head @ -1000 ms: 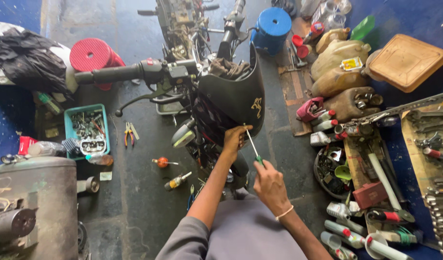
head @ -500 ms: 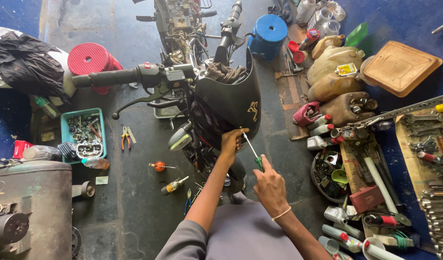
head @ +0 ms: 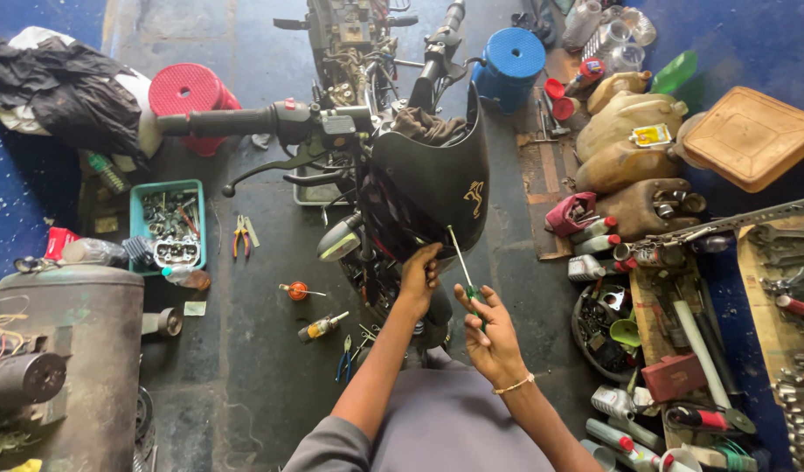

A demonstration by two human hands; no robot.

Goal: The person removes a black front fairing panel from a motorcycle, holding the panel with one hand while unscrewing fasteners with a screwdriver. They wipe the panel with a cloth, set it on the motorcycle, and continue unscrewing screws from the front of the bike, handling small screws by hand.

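Note:
A motorcycle stands in front of me with its black front cowl (head: 437, 183) facing up and the left handlebar (head: 236, 121) stretching left. My left hand (head: 418, 273) grips the lower edge of the cowl near the headlight (head: 341, 239). My right hand (head: 485, 325) holds a green-handled screwdriver (head: 463, 267), its shaft slanting up so the tip meets the cowl's lower rim.
On the floor to the left lie pliers (head: 240, 234), a teal tray of parts (head: 168, 223), a red stool (head: 190, 96) and a grey tank (head: 70, 350). At right are oil jugs (head: 634, 131), spray cans, a bowl of parts (head: 607, 328) and wrenches. A blue stool (head: 511, 63) stands behind.
The view has shifted slightly; both hands stay at the cowl's lower edge, and the screwdriver remains angled against it with little movement.

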